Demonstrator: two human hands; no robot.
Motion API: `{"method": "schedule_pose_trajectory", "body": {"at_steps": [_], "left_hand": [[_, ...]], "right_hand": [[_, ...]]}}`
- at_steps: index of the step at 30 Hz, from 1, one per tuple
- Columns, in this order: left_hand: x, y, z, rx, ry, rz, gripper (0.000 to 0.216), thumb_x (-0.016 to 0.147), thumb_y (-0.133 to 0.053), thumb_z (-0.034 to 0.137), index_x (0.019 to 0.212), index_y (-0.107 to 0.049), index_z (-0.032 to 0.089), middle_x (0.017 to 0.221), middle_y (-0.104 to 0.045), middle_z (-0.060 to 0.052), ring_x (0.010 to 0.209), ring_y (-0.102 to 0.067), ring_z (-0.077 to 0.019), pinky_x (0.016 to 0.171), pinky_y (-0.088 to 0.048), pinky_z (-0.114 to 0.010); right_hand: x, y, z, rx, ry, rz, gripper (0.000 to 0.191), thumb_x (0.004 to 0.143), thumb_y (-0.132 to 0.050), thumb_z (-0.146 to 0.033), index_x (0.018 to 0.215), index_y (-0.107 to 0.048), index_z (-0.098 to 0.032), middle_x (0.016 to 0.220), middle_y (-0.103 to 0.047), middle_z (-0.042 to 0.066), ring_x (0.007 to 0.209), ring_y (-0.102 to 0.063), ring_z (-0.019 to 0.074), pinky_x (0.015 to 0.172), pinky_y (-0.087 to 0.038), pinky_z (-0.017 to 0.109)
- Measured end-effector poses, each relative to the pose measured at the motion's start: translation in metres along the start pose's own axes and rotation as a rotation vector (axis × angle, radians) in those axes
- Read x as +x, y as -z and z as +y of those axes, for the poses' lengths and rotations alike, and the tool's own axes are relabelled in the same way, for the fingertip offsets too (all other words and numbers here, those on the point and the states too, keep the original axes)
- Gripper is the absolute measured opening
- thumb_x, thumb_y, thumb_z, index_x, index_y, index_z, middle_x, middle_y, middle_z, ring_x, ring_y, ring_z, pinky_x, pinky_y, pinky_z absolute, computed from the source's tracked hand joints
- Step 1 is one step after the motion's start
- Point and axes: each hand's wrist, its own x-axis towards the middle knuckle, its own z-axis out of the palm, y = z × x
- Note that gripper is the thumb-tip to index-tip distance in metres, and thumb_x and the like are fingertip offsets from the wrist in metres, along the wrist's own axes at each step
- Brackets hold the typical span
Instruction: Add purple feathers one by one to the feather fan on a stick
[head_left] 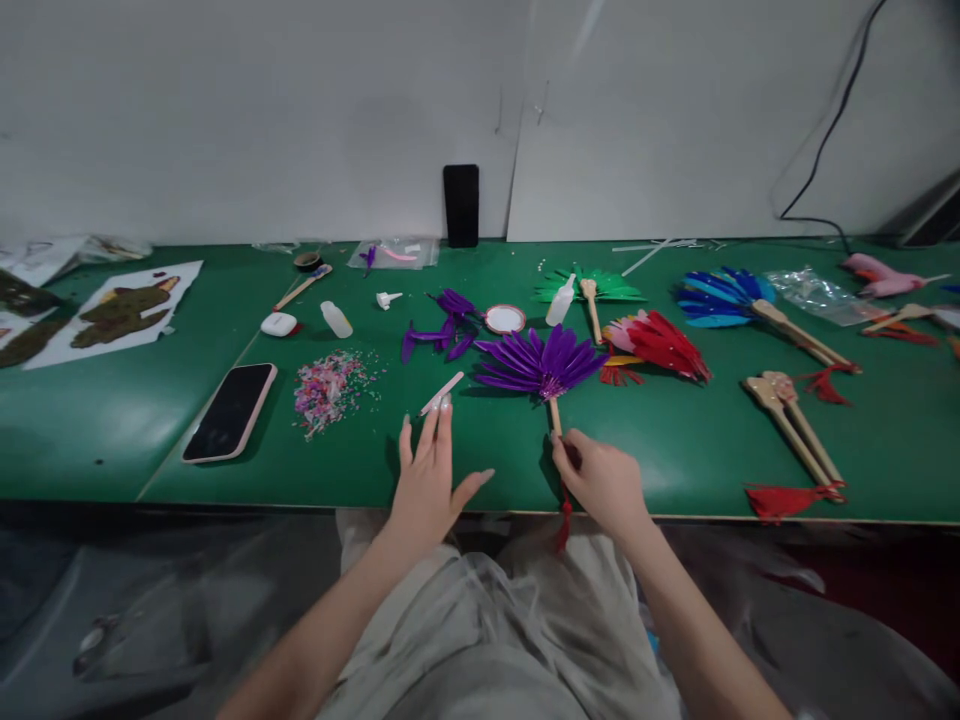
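My right hand [600, 480] is closed around the wooden handle of a purple feather fan [541, 365], whose feathers spread out over the green table. A red tassel [564, 525] hangs from the handle's end past the table edge. My left hand [427, 470] lies with its fingers stretched and spread, its fingertips at a thin pale pink stick [442, 393]. Just beyond are loose purple feathers [450, 330] and a small white round disc with a reddish rim [505, 319]. To the left is a pile of pink and purple bits [330, 393].
A phone [230, 413] lies at left; another phone [461, 205] leans on the wall. Small bottles [336, 320] stand or lie around. Green [622, 287], red [660, 345] and blue feather fans [720, 298] lie to the right, with bare wooden handles [795, 430] near the front edge.
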Motion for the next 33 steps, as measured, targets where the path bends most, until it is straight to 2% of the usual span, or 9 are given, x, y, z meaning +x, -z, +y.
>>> {"method": "schedule_pose_trajectory", "body": {"at_steps": [3, 8, 13, 15, 21, 24, 29, 33], "left_hand": [[-0.007, 0.002, -0.008, 0.020, -0.039, -0.036, 0.083, 0.094, -0.027, 0.058, 0.149, 0.014, 0.011, 0.148, -0.037, -0.021, 0.141, -0.028, -0.0314, 0.113, -0.016, -0.052], [-0.011, 0.006, -0.005, 0.022, -0.098, -0.126, 0.086, 0.094, -0.032, 0.057, 0.149, 0.016, 0.013, 0.148, -0.038, -0.020, 0.139, -0.033, -0.0300, 0.113, -0.015, -0.052], [-0.011, 0.012, -0.012, -0.069, 0.077, -0.051, 0.080, 0.095, -0.023, 0.057, 0.149, 0.017, 0.014, 0.154, -0.025, -0.020, 0.145, -0.015, -0.0319, 0.112, -0.004, -0.061], [-0.010, 0.013, -0.016, -0.063, 0.097, -0.038, 0.078, 0.096, -0.022, 0.056, 0.149, 0.018, 0.015, 0.155, -0.023, -0.019, 0.145, -0.013, -0.0314, 0.112, -0.002, -0.061], [-0.010, 0.013, -0.019, 0.012, -0.101, -0.180, 0.087, 0.093, -0.031, 0.059, 0.148, 0.019, 0.015, 0.148, -0.038, -0.018, 0.139, -0.033, -0.0303, 0.113, -0.005, -0.056], [-0.010, 0.013, -0.020, -0.010, -0.086, -0.167, 0.083, 0.095, -0.027, 0.058, 0.149, 0.019, 0.015, 0.150, -0.036, -0.017, 0.141, -0.028, -0.0292, 0.114, -0.004, -0.054], [-0.009, 0.014, -0.023, -0.074, -0.015, -0.068, 0.082, 0.093, -0.020, 0.062, 0.150, 0.015, 0.013, 0.155, -0.023, -0.017, 0.146, -0.010, -0.0298, 0.114, -0.001, -0.056], [-0.007, 0.013, -0.019, -0.044, -0.148, -0.171, 0.086, 0.093, -0.030, 0.060, 0.149, 0.018, 0.015, 0.151, -0.034, -0.016, 0.143, -0.023, -0.0296, 0.114, -0.007, -0.054]], "right_hand": [[0.000, 0.000, 0.000, 0.003, -0.003, -0.001, 0.041, 0.093, -0.037, -0.040, 0.062, -0.053, -0.019, 0.050, -0.058, 0.002, 0.042, -0.051, 0.0123, 0.047, -0.017, 0.024], [0.000, 0.000, 0.000, 0.007, 0.001, -0.003, 0.040, 0.093, -0.037, -0.039, 0.062, -0.053, -0.019, 0.050, -0.057, 0.001, 0.043, -0.051, 0.0121, 0.047, -0.017, 0.024], [0.000, 0.001, 0.000, 0.003, 0.002, 0.002, 0.042, 0.094, -0.037, -0.040, 0.061, -0.053, -0.019, 0.049, -0.056, 0.001, 0.042, -0.049, 0.0119, 0.047, -0.016, 0.024], [0.000, 0.001, 0.000, 0.001, 0.003, 0.003, 0.040, 0.093, -0.038, -0.039, 0.062, -0.053, -0.019, 0.049, -0.056, 0.001, 0.042, -0.049, 0.0116, 0.047, -0.015, 0.024], [-0.001, -0.001, 0.000, 0.002, 0.007, 0.006, 0.043, 0.094, -0.036, -0.041, 0.062, -0.053, -0.019, 0.049, -0.055, 0.000, 0.041, -0.047, 0.0108, 0.047, -0.016, 0.024], [-0.001, -0.001, 0.000, 0.000, 0.006, 0.011, 0.044, 0.094, -0.035, -0.041, 0.061, -0.052, -0.019, 0.048, -0.054, 0.000, 0.041, -0.047, 0.0108, 0.047, -0.015, 0.025], [-0.001, -0.001, 0.000, -0.005, 0.007, 0.011, 0.042, 0.094, -0.036, -0.040, 0.061, -0.052, -0.019, 0.049, -0.055, 0.001, 0.041, -0.048, 0.0111, 0.047, -0.015, 0.025], [-0.001, -0.001, 0.001, -0.007, 0.008, 0.008, 0.041, 0.094, -0.037, -0.040, 0.062, -0.053, -0.019, 0.049, -0.056, 0.000, 0.042, -0.049, 0.0113, 0.047, -0.016, 0.025]]}}
